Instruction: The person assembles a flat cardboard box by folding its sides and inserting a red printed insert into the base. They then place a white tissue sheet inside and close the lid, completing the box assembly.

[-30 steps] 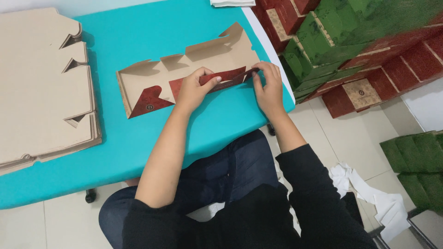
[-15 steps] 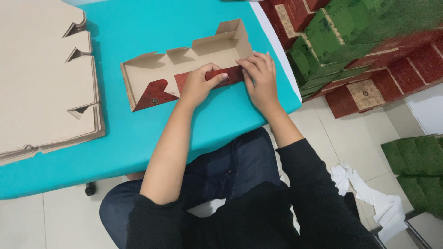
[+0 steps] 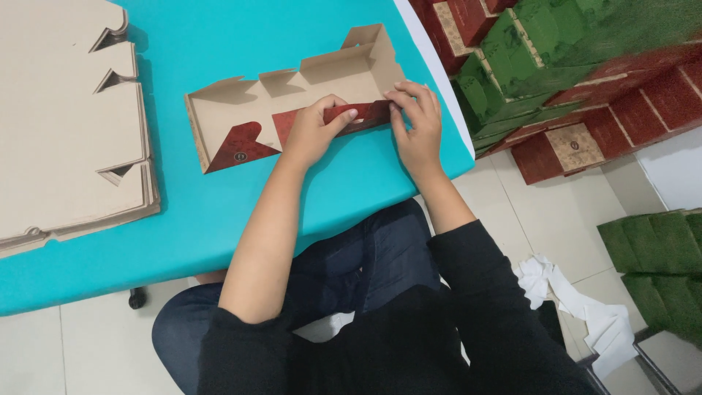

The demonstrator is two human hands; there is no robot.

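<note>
A partly folded cardboard box [image 3: 252,110], brown inside and dark red outside, lies on the turquoise table [image 3: 219,212]. Its far wall and both end walls stand up; the near red wall [image 3: 365,113] is being bent. My left hand [image 3: 314,132] pinches that red wall near its middle, thumb on top. My right hand [image 3: 418,121] presses the wall's right end with fingers curled over it. A triangular red flap [image 3: 241,146] lies flat at the box's left end.
A stack of flat brown cardboard blanks [image 3: 66,124] covers the table's left part. Piles of folded red and green boxes [image 3: 578,66] stand right of the table. More green boxes [image 3: 658,249] and white paper scraps [image 3: 570,300] lie on the tiled floor.
The box's far and end walls have come upright. Both hands slid along the near red wall and now fold it up; the view has shifted slightly.
</note>
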